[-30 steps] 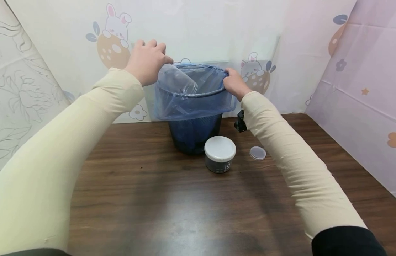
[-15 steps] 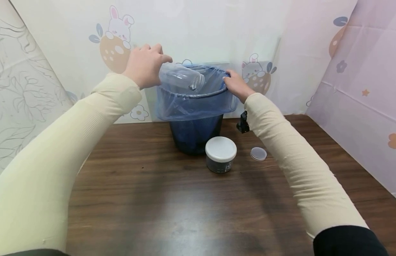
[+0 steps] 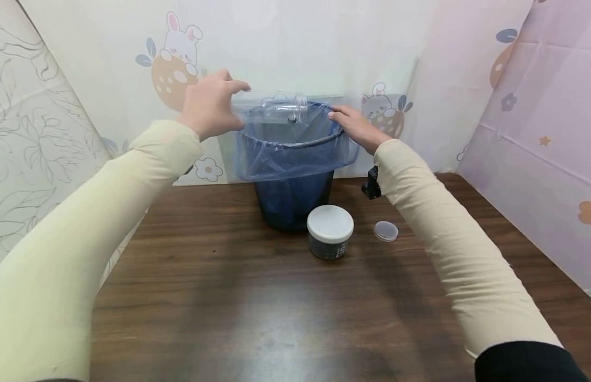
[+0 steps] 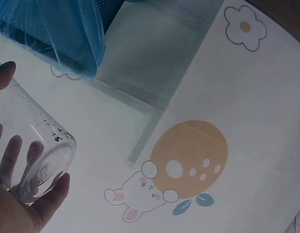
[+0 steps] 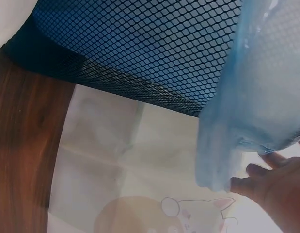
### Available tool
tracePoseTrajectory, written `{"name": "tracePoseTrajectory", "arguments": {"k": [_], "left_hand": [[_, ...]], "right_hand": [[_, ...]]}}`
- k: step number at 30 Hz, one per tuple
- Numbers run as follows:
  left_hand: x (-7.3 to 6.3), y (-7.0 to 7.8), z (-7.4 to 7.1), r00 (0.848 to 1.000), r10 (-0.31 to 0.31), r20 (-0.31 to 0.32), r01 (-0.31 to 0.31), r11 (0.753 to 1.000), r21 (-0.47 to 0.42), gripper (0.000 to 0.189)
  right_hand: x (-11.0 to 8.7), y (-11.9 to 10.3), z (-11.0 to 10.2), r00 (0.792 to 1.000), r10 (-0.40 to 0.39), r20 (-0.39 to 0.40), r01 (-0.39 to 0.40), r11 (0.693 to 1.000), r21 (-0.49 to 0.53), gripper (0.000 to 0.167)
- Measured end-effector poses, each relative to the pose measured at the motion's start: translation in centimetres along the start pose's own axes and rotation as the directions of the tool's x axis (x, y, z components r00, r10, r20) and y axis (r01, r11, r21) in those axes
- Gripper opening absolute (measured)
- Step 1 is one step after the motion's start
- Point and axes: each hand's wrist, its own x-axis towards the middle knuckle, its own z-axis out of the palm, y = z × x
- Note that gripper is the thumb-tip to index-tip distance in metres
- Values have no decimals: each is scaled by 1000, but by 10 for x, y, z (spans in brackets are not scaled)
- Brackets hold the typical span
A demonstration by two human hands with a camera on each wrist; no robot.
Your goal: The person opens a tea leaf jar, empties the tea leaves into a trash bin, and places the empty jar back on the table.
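Note:
My left hand (image 3: 208,106) grips a clear plastic jar (image 3: 276,112) by its base end, thumb on top and fingers around its side. The jar lies nearly level over the mouth of a mesh trash bin (image 3: 295,199), its uncapped threaded end pointing right. Dark specks cling inside near the base in the left wrist view, where the jar wall (image 4: 40,114) shows closer; a small dark bit sits near the mouth. A blue bag (image 3: 295,162) lines the bin and folds over its rim. My right hand (image 3: 356,126) holds the bin's right rim through the bag.
A white-lidded tub (image 3: 330,228) stands against the bin's front right. Right of it, a small clear lid (image 3: 386,231) lies on the brown wooden table (image 3: 257,318). A patterned cloth (image 3: 324,48) hangs behind the bin, another at the right.
The jar has gone from tilted mouth-down into the bin to nearly level above the rim, as the left hand turned and lowered slightly. The right hand stays at the rim, its grip shifted a little.

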Motion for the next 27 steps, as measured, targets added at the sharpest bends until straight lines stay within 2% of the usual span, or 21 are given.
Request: {"name": "tracePoseTrajectory", "arguments": {"k": [4, 7, 12, 14, 17, 19, 24, 27], "left_hand": [[0, 0, -2, 1000, 9, -11, -8, 999, 33, 66], [2, 0, -4, 999, 28, -19, -27, 997, 70, 65], [6, 4, -4, 995, 87, -52, -78, 985, 156, 63], [8, 6, -3, 990, 122, -68, -105, 970, 219, 60], [10, 10, -3, 980, 196, -26, -175, 922, 344, 51], [12, 12, -2, 966, 260, 2, -238, 880, 410, 45], [14, 16, -1, 924, 382, 34, -344, 786, 514, 33], [15, 18, 1, 901, 431, 47, -383, 743, 548, 30]], "right_hand": [[0, -1, -2, 1000, -23, -6, 23, 1000, 2, 59], [1, 0, -1, 1000, -7, -31, 6, 1000, -25, 59], [2, 1, 4, 997, 34, -76, -37, 999, -39, 59], [1, 0, 6, 994, 48, -98, -51, 998, -36, 59], [1, -4, 9, 992, 63, -106, -67, 997, -27, 59], [1, -6, 10, 992, 71, -105, -74, 997, -20, 59], [2, -10, 10, 992, 82, -96, -84, 996, -25, 60], [2, -10, 9, 992, 83, -97, -85, 996, -21, 61]]}}
